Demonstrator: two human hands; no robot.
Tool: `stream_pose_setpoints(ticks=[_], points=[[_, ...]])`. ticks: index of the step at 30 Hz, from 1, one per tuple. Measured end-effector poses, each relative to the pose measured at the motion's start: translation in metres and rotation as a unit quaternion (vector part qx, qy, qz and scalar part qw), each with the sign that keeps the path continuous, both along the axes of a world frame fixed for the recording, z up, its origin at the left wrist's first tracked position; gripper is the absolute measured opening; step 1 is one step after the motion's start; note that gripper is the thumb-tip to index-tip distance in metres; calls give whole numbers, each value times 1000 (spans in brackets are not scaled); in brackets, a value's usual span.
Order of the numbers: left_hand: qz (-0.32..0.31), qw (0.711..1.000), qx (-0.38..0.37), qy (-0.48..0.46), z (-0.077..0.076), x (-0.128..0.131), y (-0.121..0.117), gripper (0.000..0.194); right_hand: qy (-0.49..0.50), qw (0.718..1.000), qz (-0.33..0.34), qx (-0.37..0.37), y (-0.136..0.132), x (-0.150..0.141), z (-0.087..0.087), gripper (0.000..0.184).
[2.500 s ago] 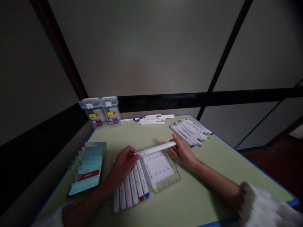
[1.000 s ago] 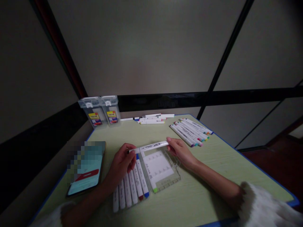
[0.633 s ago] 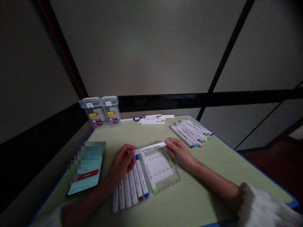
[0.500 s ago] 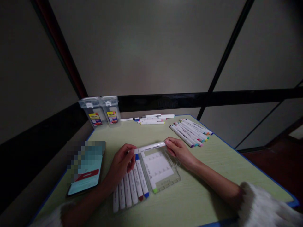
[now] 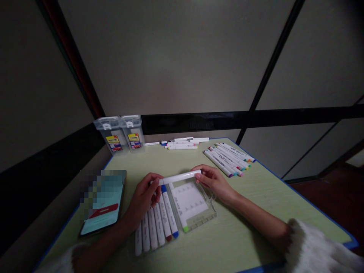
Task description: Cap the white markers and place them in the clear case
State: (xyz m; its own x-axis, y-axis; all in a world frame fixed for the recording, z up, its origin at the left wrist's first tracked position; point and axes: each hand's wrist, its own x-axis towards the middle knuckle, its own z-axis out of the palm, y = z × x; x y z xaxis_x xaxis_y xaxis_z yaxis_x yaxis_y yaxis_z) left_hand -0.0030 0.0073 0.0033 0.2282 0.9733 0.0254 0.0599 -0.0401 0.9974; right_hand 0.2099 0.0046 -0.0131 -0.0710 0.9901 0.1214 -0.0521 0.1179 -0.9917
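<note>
A white marker [image 5: 179, 177] is held level between my two hands. My left hand [image 5: 146, 193] pinches its left end, and the fingers of my right hand [image 5: 214, 182] close on its right end. Below it lies an open clear plastic case [image 5: 203, 219] with a white printed card [image 5: 191, 201] inside. Several white markers [image 5: 153, 227] lie side by side in the left part, two showing blue and dark red ends. One marker with a green tip [image 5: 185, 228] lies along the left edge of the card side. My left hand covers the upper ends of some markers.
A phone [image 5: 106, 204] lies to the left. Two lidded clear boxes [image 5: 133, 132] stand at the back left. Loose markers [image 5: 182, 144] lie along the back edge, and a row of markers [image 5: 227, 159] lies at the right. The table has a blue edge [image 5: 307, 203].
The marker has been rolled, so its dark printing no longer shows. My right-hand fingers have shifted around its end; my left hand stays nearly still.
</note>
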Motion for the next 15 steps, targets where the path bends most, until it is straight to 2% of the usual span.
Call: stream_pose_setpoints(ticks=[15], points=[[35,999,9,4,3,1,0,21,-29,1000,4,-1,0,-1,2,29]])
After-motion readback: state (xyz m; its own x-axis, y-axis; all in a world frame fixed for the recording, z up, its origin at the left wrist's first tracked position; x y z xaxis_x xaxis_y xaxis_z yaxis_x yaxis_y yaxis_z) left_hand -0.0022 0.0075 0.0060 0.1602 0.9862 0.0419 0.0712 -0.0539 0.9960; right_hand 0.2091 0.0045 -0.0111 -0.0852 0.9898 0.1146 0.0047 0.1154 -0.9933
